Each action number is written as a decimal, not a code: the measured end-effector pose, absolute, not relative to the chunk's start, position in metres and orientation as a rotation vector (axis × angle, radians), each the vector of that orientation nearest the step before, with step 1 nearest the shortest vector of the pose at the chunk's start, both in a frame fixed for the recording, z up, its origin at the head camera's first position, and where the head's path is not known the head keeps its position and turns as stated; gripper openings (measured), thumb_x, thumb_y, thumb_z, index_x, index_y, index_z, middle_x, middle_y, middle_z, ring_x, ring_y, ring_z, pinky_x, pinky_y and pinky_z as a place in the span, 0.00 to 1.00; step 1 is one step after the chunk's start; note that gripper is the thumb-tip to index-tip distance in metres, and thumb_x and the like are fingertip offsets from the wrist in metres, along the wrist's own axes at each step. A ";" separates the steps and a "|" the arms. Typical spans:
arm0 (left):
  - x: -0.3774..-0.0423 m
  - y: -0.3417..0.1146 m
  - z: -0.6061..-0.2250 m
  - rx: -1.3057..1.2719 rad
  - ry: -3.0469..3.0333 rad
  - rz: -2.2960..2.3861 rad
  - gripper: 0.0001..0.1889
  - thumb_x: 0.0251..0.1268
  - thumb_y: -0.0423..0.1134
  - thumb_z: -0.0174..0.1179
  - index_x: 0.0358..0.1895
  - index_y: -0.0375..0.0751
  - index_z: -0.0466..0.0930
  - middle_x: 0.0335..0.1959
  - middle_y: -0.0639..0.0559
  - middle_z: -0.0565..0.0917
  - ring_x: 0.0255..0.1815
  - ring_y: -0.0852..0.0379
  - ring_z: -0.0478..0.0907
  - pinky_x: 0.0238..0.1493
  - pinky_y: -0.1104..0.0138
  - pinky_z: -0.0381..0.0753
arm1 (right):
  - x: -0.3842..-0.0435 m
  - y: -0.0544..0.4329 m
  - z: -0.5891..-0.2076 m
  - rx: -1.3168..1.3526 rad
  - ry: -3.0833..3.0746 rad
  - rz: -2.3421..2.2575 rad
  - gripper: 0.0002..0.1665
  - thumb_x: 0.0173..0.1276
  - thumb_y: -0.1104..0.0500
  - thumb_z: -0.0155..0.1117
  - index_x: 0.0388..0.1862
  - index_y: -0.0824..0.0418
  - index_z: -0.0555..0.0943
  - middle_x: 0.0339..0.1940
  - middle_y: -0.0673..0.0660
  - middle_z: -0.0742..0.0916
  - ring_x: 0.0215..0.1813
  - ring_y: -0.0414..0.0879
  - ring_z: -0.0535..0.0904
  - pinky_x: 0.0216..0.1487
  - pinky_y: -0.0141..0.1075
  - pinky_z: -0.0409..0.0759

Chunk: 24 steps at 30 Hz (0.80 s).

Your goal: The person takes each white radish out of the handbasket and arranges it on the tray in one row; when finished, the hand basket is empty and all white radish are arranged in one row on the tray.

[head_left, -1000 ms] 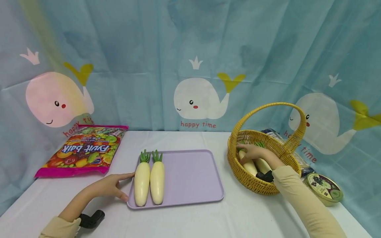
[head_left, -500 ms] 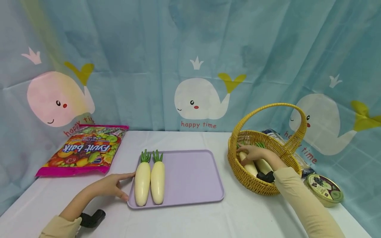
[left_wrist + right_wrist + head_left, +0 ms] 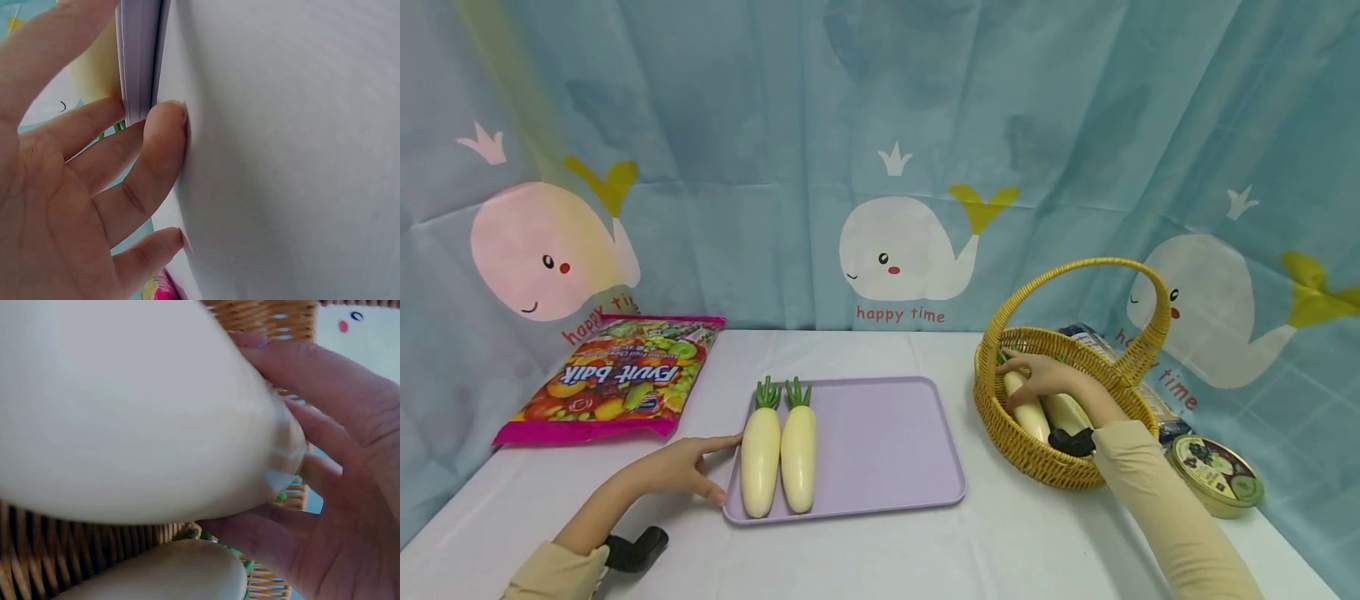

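Two white radishes with green stem tops, one on the left (image 3: 760,462) and one beside it (image 3: 798,460), lie side by side on the left part of a lilac tray (image 3: 887,442). My left hand (image 3: 681,468) spreads its fingers and thumb along the tray's left edge, fingertips right at the rim. Inside the yellow wicker basket (image 3: 1037,471), my right hand (image 3: 1047,379) holds a white radish (image 3: 137,412) near its leafy end, thumb on one side and fingers on the other. A second radish (image 3: 187,569) lies in the basket beside it.
A colourful candy bag (image 3: 617,375) lies behind my left hand. To the basket's right stand a round lidded tub (image 3: 1217,475) and a dark package (image 3: 1167,417), partly hidden. The basket's tall handle (image 3: 1078,265) arches above my right hand. A whale-print curtain (image 3: 760,250) hangs behind the table.
My right hand has shifted slightly up and to the right over the radish in the basket. The left hand stays at the tray's edge.
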<state>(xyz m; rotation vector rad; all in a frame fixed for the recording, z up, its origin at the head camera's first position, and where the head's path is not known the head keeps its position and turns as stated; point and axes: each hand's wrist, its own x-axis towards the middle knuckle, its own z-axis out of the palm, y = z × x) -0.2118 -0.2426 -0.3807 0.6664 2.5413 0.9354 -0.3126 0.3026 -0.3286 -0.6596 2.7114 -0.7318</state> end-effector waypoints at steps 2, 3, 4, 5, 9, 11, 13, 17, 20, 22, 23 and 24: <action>-0.212 -0.242 -0.381 0.676 2.542 0.939 0.46 0.39 0.46 0.70 0.63 0.27 0.59 0.40 0.42 0.74 0.18 0.60 0.61 0.22 0.68 0.62 | -0.313 0.305 -0.326 -0.646 2.722 -0.750 0.34 0.48 0.54 0.72 0.56 0.61 0.74 0.69 0.65 0.53 0.65 0.66 0.44 0.55 0.58 0.54; -0.213 -0.242 -0.382 0.678 2.543 0.940 0.46 0.39 0.46 0.70 0.63 0.27 0.59 0.41 0.41 0.74 0.18 0.60 0.61 0.22 0.68 0.62 | -0.312 0.307 -0.324 -0.650 2.725 -0.758 0.34 0.49 0.55 0.71 0.56 0.62 0.74 0.69 0.65 0.52 0.65 0.67 0.44 0.54 0.58 0.55; -0.213 -0.242 -0.382 0.680 2.545 0.942 0.46 0.39 0.46 0.70 0.63 0.27 0.59 0.43 0.40 0.73 0.18 0.60 0.61 0.22 0.68 0.62 | -0.311 0.308 -0.322 -0.659 2.731 -0.765 0.34 0.49 0.56 0.71 0.56 0.63 0.74 0.69 0.66 0.52 0.65 0.67 0.46 0.54 0.58 0.57; -0.213 -0.242 -0.382 0.680 2.548 0.941 0.46 0.39 0.46 0.70 0.63 0.27 0.59 0.43 0.39 0.73 0.18 0.60 0.61 0.22 0.68 0.62 | -0.310 0.309 -0.319 -0.666 2.726 -0.787 0.33 0.50 0.56 0.71 0.56 0.63 0.74 0.69 0.66 0.51 0.64 0.67 0.47 0.52 0.57 0.59; -0.212 -0.244 -0.382 0.679 2.548 0.941 0.46 0.39 0.46 0.70 0.62 0.27 0.59 0.47 0.35 0.72 0.19 0.59 0.63 0.23 0.67 0.63 | -0.307 0.315 -0.308 -0.692 2.669 -0.906 0.34 0.54 0.58 0.68 0.60 0.67 0.69 0.70 0.67 0.46 0.60 0.69 0.56 0.45 0.50 0.69; -0.211 -0.244 -0.383 0.677 2.545 0.936 0.46 0.39 0.46 0.70 0.63 0.27 0.59 0.44 0.36 0.74 0.19 0.59 0.63 0.23 0.67 0.63 | -0.305 0.319 -0.304 -0.676 2.638 -0.983 0.35 0.57 0.57 0.66 0.61 0.68 0.66 0.70 0.65 0.44 0.60 0.70 0.57 0.41 0.48 0.72; -0.211 -0.244 -0.383 0.670 2.542 0.937 0.46 0.39 0.46 0.70 0.63 0.27 0.59 0.39 0.40 0.75 0.19 0.59 0.63 0.23 0.67 0.63 | -0.303 0.322 -0.301 -0.650 2.622 -1.050 0.37 0.58 0.56 0.65 0.63 0.68 0.63 0.71 0.63 0.42 0.60 0.71 0.56 0.40 0.48 0.73; -0.212 -0.245 -0.382 0.640 2.545 0.926 0.46 0.39 0.46 0.71 0.63 0.28 0.59 0.38 0.42 0.74 0.20 0.58 0.63 0.24 0.66 0.63 | -0.298 0.324 -0.294 -0.598 2.629 -1.141 0.38 0.59 0.54 0.64 0.65 0.65 0.62 0.71 0.60 0.42 0.60 0.69 0.56 0.41 0.47 0.73; -0.212 -0.246 -0.381 0.631 2.546 0.917 0.46 0.39 0.45 0.71 0.63 0.28 0.59 0.43 0.40 0.73 0.20 0.57 0.64 0.24 0.66 0.63 | -0.290 0.322 -0.288 -0.561 2.637 -1.182 0.38 0.59 0.54 0.64 0.65 0.66 0.62 0.71 0.61 0.41 0.59 0.68 0.60 0.40 0.45 0.74; -0.212 -0.245 -0.380 0.629 2.544 0.919 0.46 0.39 0.45 0.71 0.63 0.28 0.59 0.44 0.38 0.73 0.21 0.57 0.64 0.24 0.66 0.64 | -0.283 0.320 -0.285 -0.539 2.659 -1.184 0.38 0.59 0.54 0.64 0.65 0.66 0.63 0.71 0.61 0.42 0.58 0.68 0.61 0.40 0.45 0.74; -0.212 -0.245 -0.381 0.630 2.544 0.920 0.46 0.39 0.46 0.71 0.63 0.28 0.59 0.44 0.38 0.73 0.21 0.57 0.64 0.24 0.66 0.64 | -0.280 0.319 -0.284 -0.532 2.663 -1.192 0.38 0.59 0.53 0.64 0.65 0.66 0.63 0.71 0.62 0.43 0.58 0.68 0.61 0.40 0.45 0.74; -0.212 -0.245 -0.381 0.632 2.543 0.921 0.46 0.39 0.46 0.71 0.63 0.28 0.59 0.44 0.38 0.73 0.21 0.57 0.64 0.24 0.66 0.64 | -0.276 0.318 -0.283 -0.520 2.665 -1.202 0.38 0.59 0.53 0.64 0.65 0.66 0.63 0.71 0.61 0.43 0.59 0.67 0.61 0.41 0.45 0.74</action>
